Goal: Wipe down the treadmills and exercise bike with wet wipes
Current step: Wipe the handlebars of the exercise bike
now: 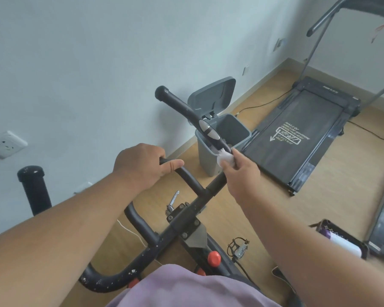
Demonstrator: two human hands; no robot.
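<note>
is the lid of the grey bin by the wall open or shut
Open. The grey plastic bin stands upright with its hinged lid swung up and back toward the wall, so its inside shows.

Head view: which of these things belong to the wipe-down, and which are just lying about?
Job:
- wet wipe, gripped by the right hand
- exercise bike handlebar, left hand holding it
- treadmill
- open bin, perhaps for used wipes

Lying about:
- wall socket
- floor cable

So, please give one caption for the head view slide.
Right hand wipes bike handlebar with wet wipe; left hand grips it.
</note>
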